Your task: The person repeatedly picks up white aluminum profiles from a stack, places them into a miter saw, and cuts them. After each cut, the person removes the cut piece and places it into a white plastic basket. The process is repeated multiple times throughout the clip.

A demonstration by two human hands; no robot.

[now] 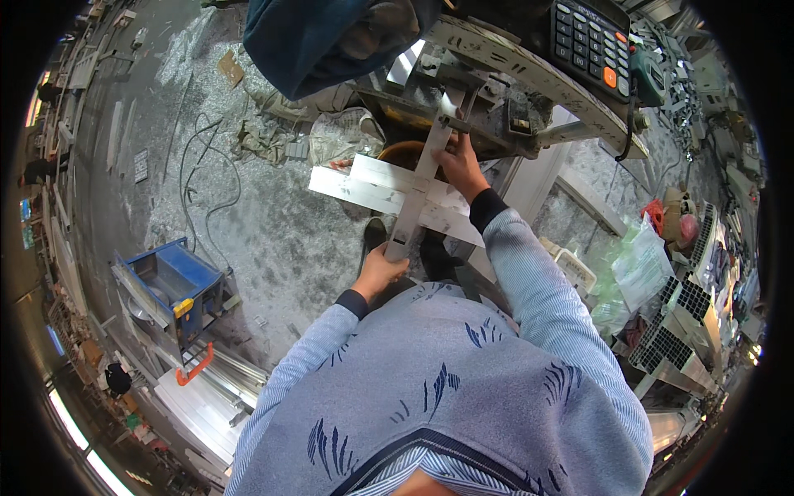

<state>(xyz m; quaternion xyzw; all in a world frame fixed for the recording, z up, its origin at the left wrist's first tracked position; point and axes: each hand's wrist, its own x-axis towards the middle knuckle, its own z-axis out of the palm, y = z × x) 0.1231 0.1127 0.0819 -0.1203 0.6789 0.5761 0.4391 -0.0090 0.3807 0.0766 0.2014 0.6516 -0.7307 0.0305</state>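
Blue crate, pale-blue leaf-patterned sweater, black calculator.

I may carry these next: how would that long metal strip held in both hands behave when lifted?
The metal strip spans between the left hand and right hand without sagging, so it is probably stiff. Its thin, flat profile suggests it is light; the smooth, shiny face might be slippery.

One head-worn fisheye view, looking steeply down past the person's chest. Both hands sit close, mid-frame. The floor curves away towards the rim.
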